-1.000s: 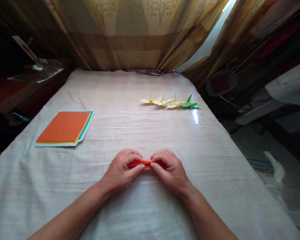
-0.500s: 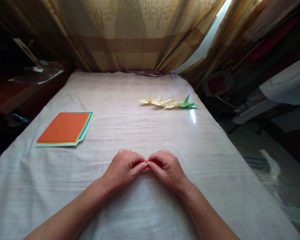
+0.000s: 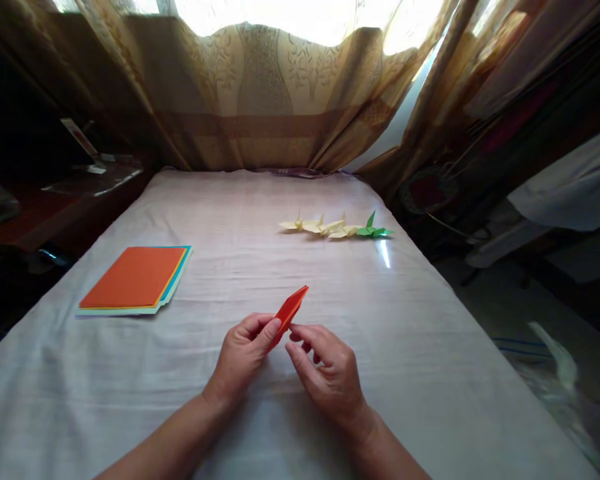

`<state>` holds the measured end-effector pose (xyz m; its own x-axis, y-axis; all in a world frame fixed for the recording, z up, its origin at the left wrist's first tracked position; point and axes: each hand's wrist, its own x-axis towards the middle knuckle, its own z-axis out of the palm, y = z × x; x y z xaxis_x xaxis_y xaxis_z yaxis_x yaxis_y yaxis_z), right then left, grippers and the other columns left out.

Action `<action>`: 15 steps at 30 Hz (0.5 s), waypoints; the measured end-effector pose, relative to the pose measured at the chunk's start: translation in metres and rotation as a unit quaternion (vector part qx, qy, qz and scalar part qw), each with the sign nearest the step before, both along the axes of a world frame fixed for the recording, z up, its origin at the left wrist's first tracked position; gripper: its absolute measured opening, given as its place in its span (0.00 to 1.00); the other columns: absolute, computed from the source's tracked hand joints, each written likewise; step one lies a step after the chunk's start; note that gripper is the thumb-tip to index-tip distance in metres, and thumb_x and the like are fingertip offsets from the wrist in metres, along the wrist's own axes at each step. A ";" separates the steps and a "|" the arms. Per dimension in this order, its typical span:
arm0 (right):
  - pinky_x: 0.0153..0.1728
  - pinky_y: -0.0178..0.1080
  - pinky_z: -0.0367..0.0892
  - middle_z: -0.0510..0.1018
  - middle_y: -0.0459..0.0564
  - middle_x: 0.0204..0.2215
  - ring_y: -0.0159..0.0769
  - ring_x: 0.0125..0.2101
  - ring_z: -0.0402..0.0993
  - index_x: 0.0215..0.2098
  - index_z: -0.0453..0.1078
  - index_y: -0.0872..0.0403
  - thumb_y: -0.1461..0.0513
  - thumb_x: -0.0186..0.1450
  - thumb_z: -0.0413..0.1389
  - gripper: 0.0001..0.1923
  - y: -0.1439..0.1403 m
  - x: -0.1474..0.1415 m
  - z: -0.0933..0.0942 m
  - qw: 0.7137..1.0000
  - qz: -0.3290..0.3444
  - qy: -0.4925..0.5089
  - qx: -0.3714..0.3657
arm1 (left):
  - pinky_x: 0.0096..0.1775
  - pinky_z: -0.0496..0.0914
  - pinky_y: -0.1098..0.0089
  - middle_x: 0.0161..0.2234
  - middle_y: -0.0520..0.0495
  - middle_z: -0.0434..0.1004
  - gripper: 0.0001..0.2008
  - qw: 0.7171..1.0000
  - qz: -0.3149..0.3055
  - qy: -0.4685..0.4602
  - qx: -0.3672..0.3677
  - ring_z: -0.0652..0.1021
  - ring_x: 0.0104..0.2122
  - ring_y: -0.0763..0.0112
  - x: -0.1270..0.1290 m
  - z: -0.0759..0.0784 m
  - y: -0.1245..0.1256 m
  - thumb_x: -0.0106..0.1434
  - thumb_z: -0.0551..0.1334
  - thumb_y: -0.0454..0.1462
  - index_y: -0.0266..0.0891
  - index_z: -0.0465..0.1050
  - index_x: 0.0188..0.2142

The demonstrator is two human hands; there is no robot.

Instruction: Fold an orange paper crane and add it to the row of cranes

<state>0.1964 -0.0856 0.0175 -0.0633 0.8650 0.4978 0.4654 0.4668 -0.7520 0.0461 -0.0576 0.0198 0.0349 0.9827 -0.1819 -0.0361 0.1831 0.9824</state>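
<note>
A folded piece of orange-red origami paper is pinched between the thumb and fingers of my left hand, its narrow pointed end tilted up and to the right. My right hand is just to the right of the paper, thumb and forefinger apart with a gap between them. Its forefinger tip is close to the paper's lower right edge; whether it touches I cannot tell. The other right fingers are curled inward.
On the left of the white-sheeted bed lies a stack of coloured square paper, orange on top. Pale yellow paper cranes and a green paper crane stand in a row at the far right. A patterned curtain hangs behind.
The folded paper, mostly hidden between both hands before, now shows raised in my left hand. My right hand has come off it and opened. The view has tilted up a little.
</note>
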 end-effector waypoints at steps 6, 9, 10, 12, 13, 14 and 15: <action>0.27 0.33 0.69 0.80 0.47 0.29 0.30 0.25 0.73 0.40 0.75 0.53 0.61 0.64 0.60 0.06 -0.001 -0.001 0.002 0.999 -0.030 0.014 -0.035 | 0.29 0.68 0.74 0.28 0.49 0.79 0.15 0.999 -0.042 -0.008 0.023 0.75 0.25 0.73 0.002 -0.002 -0.009 0.56 0.68 0.47 0.37 0.76 0.34; 0.27 0.33 0.68 0.79 0.46 0.27 0.29 0.24 0.73 0.36 0.75 0.53 0.64 0.64 0.59 0.03 0.000 0.000 0.002 0.999 -0.042 0.007 -0.032 | 0.30 0.69 0.74 0.28 0.49 0.79 0.15 0.998 -0.060 -0.017 0.014 0.75 0.25 0.72 0.003 -0.002 -0.011 0.55 0.70 0.46 0.36 0.76 0.34; 0.28 0.32 0.68 0.79 0.45 0.27 0.29 0.24 0.72 0.36 0.75 0.53 0.65 0.64 0.57 0.04 0.000 0.000 0.001 0.999 -0.042 0.007 -0.028 | 0.30 0.70 0.74 0.28 0.49 0.79 0.16 0.998 -0.061 -0.026 0.009 0.76 0.26 0.72 0.003 -0.002 -0.010 0.54 0.71 0.46 0.36 0.76 0.34; 0.29 0.33 0.68 0.80 0.46 0.27 0.30 0.25 0.73 0.36 0.75 0.53 0.67 0.65 0.55 0.07 0.000 0.000 -0.001 0.999 -0.035 0.010 -0.024 | 0.31 0.70 0.73 0.28 0.49 0.79 0.18 0.997 -0.061 -0.049 -0.001 0.76 0.26 0.72 0.004 -0.003 -0.009 0.52 0.72 0.47 0.36 0.76 0.33; 0.30 0.33 0.69 0.80 0.46 0.28 0.30 0.26 0.74 0.36 0.75 0.53 0.67 0.65 0.55 0.07 0.000 0.000 -0.002 0.999 -0.029 0.012 -0.025 | 0.31 0.70 0.73 0.28 0.49 0.79 0.19 0.996 -0.060 -0.059 -0.005 0.76 0.26 0.72 0.004 -0.003 -0.008 0.51 0.72 0.48 0.36 0.76 0.34; 0.31 0.34 0.69 0.80 0.47 0.29 0.31 0.28 0.74 0.36 0.75 0.52 0.67 0.65 0.54 0.08 0.000 0.001 -0.002 0.999 -0.026 0.014 -0.028 | 0.31 0.71 0.73 0.29 0.49 0.79 0.19 0.996 -0.060 -0.066 -0.010 0.76 0.27 0.72 0.004 -0.003 -0.008 0.50 0.73 0.48 0.36 0.77 0.34; 0.32 0.34 0.70 0.80 0.47 0.29 0.32 0.29 0.74 0.36 0.76 0.52 0.67 0.65 0.55 0.08 0.000 0.001 -0.002 0.999 -0.026 0.016 -0.030 | 0.32 0.71 0.73 0.29 0.49 0.79 0.20 0.996 -0.060 -0.070 -0.014 0.76 0.27 0.71 0.004 -0.003 -0.008 0.50 0.73 0.49 0.35 0.77 0.34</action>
